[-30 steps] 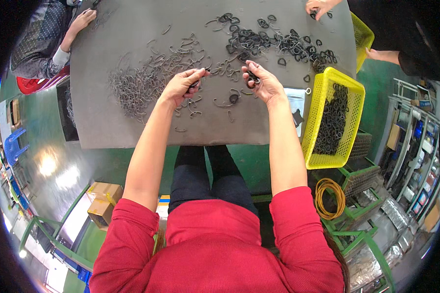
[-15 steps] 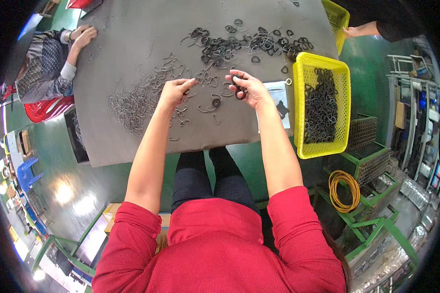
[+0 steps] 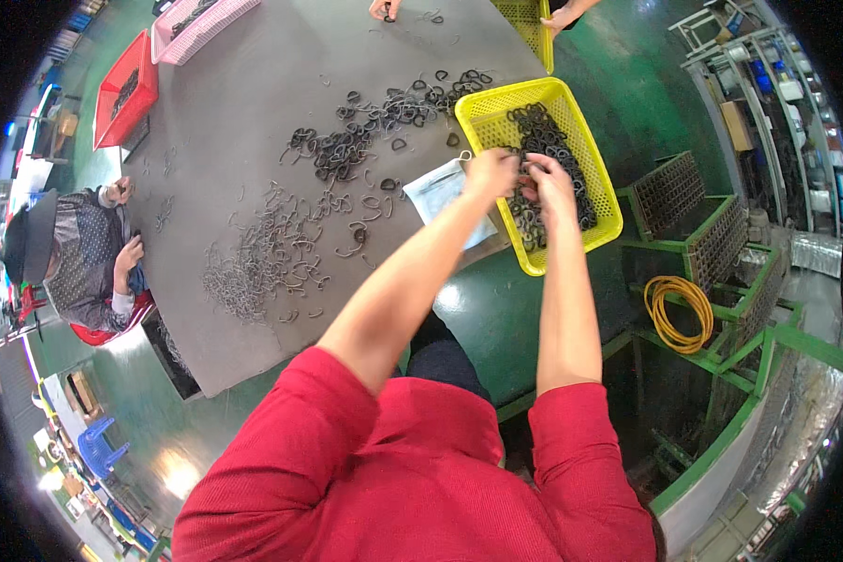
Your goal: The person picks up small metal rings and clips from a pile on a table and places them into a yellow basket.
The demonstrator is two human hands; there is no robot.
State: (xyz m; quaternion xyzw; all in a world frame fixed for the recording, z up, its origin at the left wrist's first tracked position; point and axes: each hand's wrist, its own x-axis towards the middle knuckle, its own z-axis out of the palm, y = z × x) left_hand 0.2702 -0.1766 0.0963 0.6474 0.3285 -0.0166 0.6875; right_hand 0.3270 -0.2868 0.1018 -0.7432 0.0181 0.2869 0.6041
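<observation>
Both hands are over the near yellow basket (image 3: 540, 270), whose inside holds many black D-shaped rings (image 3: 571, 173). My left hand (image 3: 491, 174) reaches across to the basket's left side, its fingers smeared by motion. Beside it, almost touching, my right hand (image 3: 550, 191) has its fingers curled round dark rings; how many cannot be made out. On the grey table (image 3: 215, 169), more black rings (image 3: 337, 153) lie in a loose band. Thin grey wire hooks (image 3: 262, 258) form a spread-out heap to their left.
A pale blue sheet (image 3: 431, 192) lies by the basket at the table's edge. Red (image 3: 143, 98) and pink (image 3: 225, 19) baskets stand at the far left. A person (image 3: 84, 244) sits at the left; other hands show at the far side. Green metal frames and a coiled yellow hose (image 3: 660, 318) are at the right.
Both hands have moved right, from above the table to over the yellow basket. The right hand held black rings before as well. The view has turned toward the right.
</observation>
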